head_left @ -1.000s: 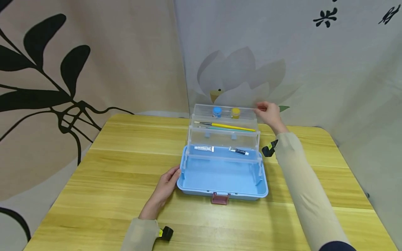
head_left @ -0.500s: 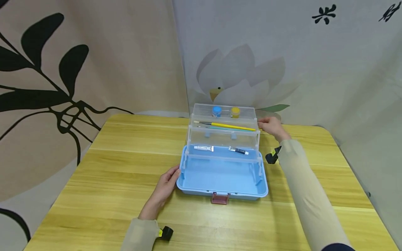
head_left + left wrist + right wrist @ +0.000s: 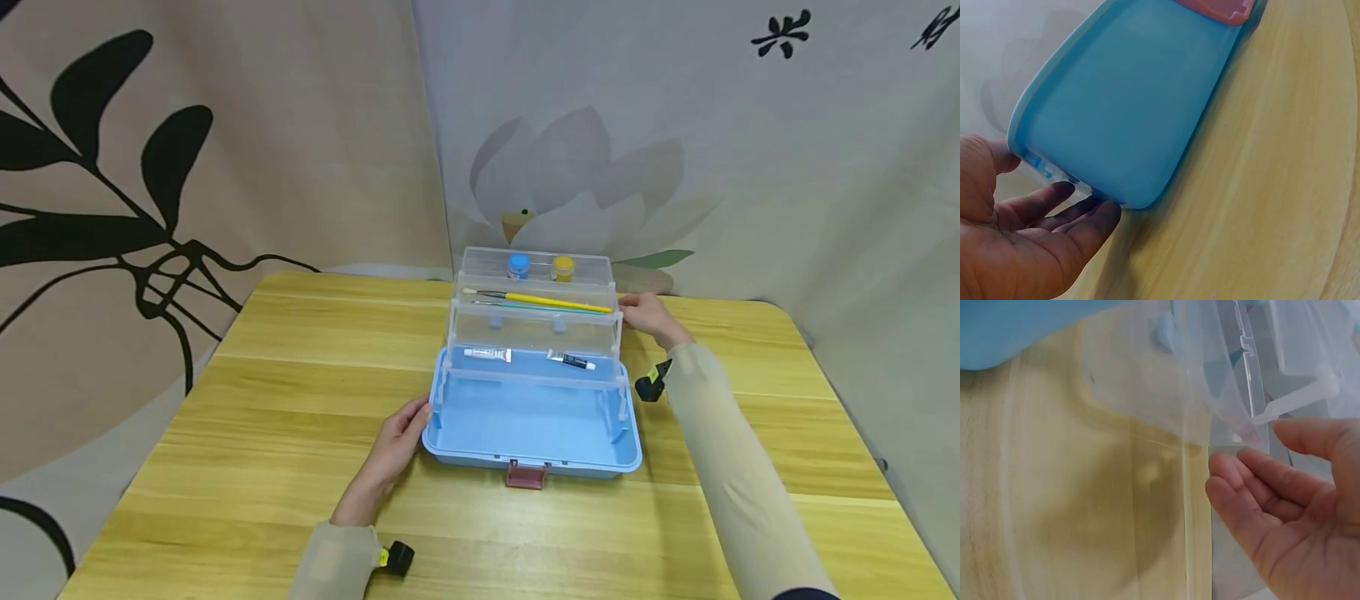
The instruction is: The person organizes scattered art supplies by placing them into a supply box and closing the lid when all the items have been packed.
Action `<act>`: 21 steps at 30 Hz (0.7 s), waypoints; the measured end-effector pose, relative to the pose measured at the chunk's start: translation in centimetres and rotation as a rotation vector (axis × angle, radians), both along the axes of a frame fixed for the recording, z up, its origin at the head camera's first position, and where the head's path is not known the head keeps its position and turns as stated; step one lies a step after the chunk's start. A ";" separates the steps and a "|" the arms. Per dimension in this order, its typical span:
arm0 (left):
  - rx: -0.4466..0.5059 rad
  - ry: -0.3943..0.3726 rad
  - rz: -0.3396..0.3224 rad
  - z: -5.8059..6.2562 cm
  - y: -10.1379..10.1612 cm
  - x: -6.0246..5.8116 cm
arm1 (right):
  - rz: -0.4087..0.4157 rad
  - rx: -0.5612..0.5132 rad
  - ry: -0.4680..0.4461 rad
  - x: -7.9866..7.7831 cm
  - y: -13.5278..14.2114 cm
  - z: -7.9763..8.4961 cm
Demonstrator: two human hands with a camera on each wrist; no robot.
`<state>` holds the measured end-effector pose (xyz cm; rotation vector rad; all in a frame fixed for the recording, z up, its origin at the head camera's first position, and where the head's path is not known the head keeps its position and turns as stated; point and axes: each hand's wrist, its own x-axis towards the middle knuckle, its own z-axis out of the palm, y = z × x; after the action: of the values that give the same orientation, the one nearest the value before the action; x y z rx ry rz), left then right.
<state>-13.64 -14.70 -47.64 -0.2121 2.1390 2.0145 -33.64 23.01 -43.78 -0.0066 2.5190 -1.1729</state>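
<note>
A blue paint box [image 3: 525, 417] stands opened on the table, its clear tiered trays [image 3: 536, 337] raised at the back. My left hand [image 3: 393, 442] grips its left end, thumb at the rim and fingers against the side wall in the left wrist view. My right hand [image 3: 651, 318] is beside the right rear of the trays. In the right wrist view its fingers are loosely bent, tips at the corner of the clear lid [image 3: 1147, 394]; whether they touch it is unclear. The trays hold a blue jar [image 3: 518, 266], a yellow jar [image 3: 562, 268], two paintbrushes [image 3: 558, 302] and two paint tubes [image 3: 487, 354].
The wooden table [image 3: 262, 467] spreads around the box. Patterned curtains [image 3: 300, 150] hang close behind its rear edge. A reddish latch [image 3: 527, 476] sticks out from the box's front.
My right hand has come down from the top right of the trays to lower beside their right rear. The left hand and the box have stayed put.
</note>
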 end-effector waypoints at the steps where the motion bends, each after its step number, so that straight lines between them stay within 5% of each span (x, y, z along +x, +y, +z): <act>1: 0.004 0.001 -0.002 0.0 0.0 0.0 | 0.005 0.000 -0.007 0.0 0.0 0.0; 21: 0.017 0.001 -0.008 0.0 -0.1 0.0 | -0.041 0.020 0.014 -0.1 -0.9 -0.6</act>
<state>-13.61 -14.84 -47.63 -0.1997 2.1192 2.0279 -33.72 22.12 -44.40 0.0426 2.5544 -1.1673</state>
